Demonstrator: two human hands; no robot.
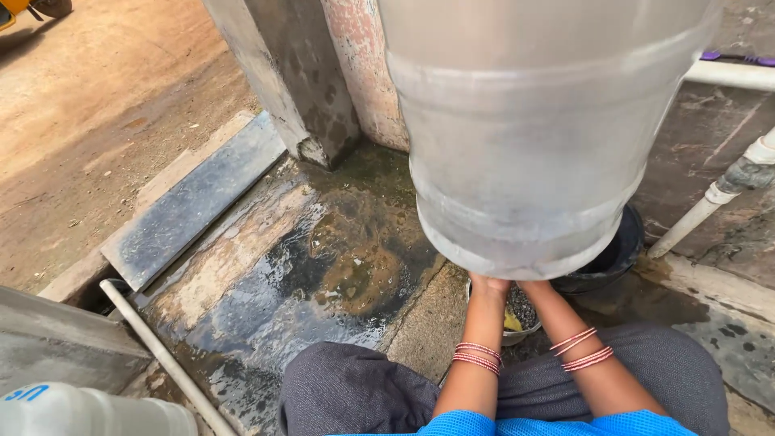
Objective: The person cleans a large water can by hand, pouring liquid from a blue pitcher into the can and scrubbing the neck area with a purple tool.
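A large translucent plastic water jug [533, 137] fills the upper middle of the head view, tilted and raised off the ground. My left hand [488, 285] presses against its lower end, with the fingers hidden behind the jug. My right hand [534, 286] reaches up beside it, almost wholly hidden under the jug. Both wrists wear red and gold bangles. Below the hands sits a small metal bowl [517, 321] with grit and something yellow in it. A black basin [617, 250] stands just behind, partly covered by the jug.
Wet stone slabs [307, 266] with puddles lie to the left. A concrete pillar [282, 73] rises at the back. White pipes [710, 198] run at the right, a thin pipe [157, 347] at the lower left. Another jug [89, 412] lies in the bottom left corner.
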